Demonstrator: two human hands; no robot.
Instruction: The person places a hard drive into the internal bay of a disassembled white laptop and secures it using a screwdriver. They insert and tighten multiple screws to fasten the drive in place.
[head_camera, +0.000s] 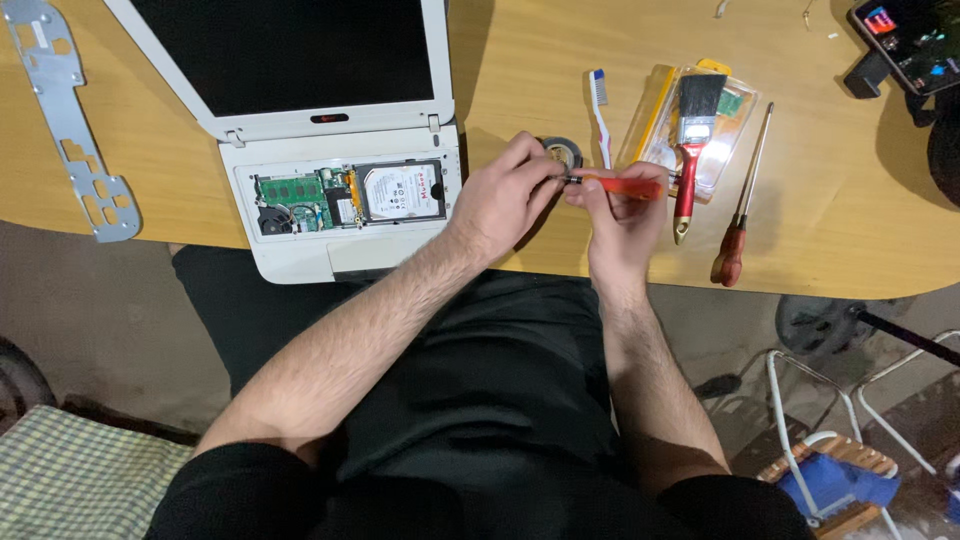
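While the right hand (622, 205) grips a slim orange-handled screwdriver (618, 185), the left hand (505, 195) pinches its metal tip, beside the opened white laptop (340, 200) on the wooden counter (830, 230).

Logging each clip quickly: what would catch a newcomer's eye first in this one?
First, the white laptop on the left of the wooden table, its cover off so that the circuit board and drive show. Just right of it, above the table edge, the right hand holds an orange-handled screwdriver while the left hand pinches its tip, over a roll of black tape. Further right lie a red-handled paintbrush and a longer screwdriver.
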